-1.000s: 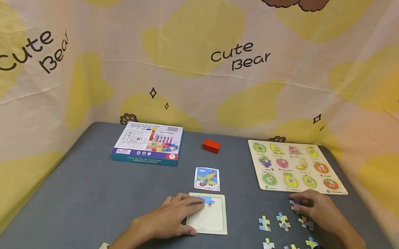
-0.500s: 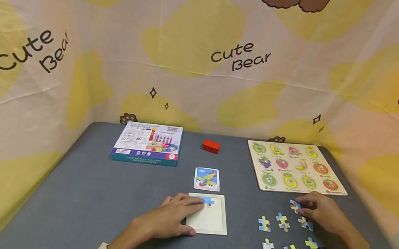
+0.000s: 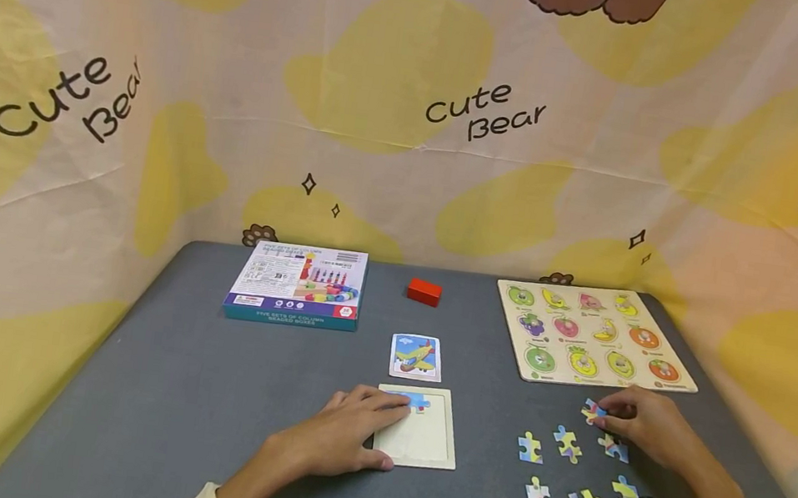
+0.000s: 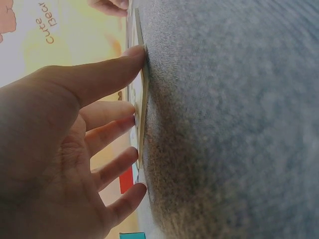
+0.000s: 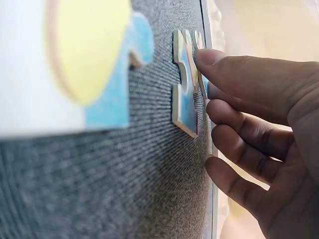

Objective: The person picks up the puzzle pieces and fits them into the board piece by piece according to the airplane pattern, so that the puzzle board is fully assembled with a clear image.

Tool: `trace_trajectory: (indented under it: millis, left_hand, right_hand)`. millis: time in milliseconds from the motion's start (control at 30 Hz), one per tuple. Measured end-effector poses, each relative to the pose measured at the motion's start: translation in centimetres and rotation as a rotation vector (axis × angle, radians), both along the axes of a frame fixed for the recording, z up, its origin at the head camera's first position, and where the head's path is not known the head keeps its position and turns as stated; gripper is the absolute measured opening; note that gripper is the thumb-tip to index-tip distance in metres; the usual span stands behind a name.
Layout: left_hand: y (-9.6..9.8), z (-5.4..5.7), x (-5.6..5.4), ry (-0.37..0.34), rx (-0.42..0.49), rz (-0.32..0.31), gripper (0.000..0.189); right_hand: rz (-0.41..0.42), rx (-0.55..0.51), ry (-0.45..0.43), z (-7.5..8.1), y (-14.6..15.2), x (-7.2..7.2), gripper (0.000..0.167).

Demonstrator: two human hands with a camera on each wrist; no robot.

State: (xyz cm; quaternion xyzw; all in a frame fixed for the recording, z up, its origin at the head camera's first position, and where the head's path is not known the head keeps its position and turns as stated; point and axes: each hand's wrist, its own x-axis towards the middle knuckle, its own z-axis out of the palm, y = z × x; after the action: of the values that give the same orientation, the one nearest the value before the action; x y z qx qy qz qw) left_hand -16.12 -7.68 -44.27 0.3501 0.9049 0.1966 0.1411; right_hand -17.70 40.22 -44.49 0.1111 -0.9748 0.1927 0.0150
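Observation:
My left hand (image 3: 352, 432) rests on the left side of a small wooden puzzle tray (image 3: 429, 446), thumb at its near edge and fingers extended over it. Under the fingertips, partly hidden, lies a blue jigsaw puzzle piece (image 3: 416, 403) at the tray's upper left. At the right, thumb and index finger of my right hand (image 3: 652, 421) pinch the edge of another jigsaw puzzle piece (image 3: 591, 410), its far side hidden. In the right wrist view this piece (image 5: 202, 82) stands behind a nearer jigsaw piece (image 5: 184, 107). Several loose pieces (image 3: 567, 444) lie below and left of that hand.
Just behind the tray lies an airplane picture card (image 3: 417, 357), with a red block (image 3: 424, 292) farther back. A boxed toy set (image 3: 296, 286) is at the back left. The fruit puzzle board (image 3: 595, 338) lies behind my right hand. A printed cloth (image 3: 387, 113) surrounds the grey table (image 3: 238, 379).
My right hand has shifted slightly right and toward me, so more of the piece at its fingertips shows. My left hand has stayed on the tray.

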Motion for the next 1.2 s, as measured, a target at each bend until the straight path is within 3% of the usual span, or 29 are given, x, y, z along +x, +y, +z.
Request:
trace_trajectory:
  millis: [100, 233, 433, 667, 867, 1200]
  left_hand:
    - [0.0, 0.0, 0.0, 0.0, -0.004, 0.0, 0.07]
    - [0.0, 0.0, 0.0, -0.001, -0.006, -0.001, 0.07]
    - [-0.1, 0.0, 0.0, 0.0, -0.005, -0.003, 0.07]
    - [-0.1, 0.2, 0.0, -0.009, -0.008, 0.001, 0.069]
    - [0.0, 0.1, 0.1, -0.003, -0.011, 0.003, 0.069]
    - [0.0, -0.1, 0.0, 0.0, -0.021, 0.003, 0.07]
  right_hand:
    - [-0.014, -0.004, -0.016, 0.0, -0.1, 0.1, 0.021]
    - [-0.009, -0.084, -0.071, 0.2, -0.7, 0.3, 0.025]
    - [0.007, -0.19, -0.073, 0.5, -2.8, 0.3, 0.022]
    - [0.119, -0.168, -0.043, 0.8, -6.4, -0.8, 0.018]
    - [0.19, -0.21, -0.056, 0.8, -9.3, -1.9, 0.017]
    - [0.287, -0.174, -0.054, 0.8, -13.9, -3.1, 0.017]
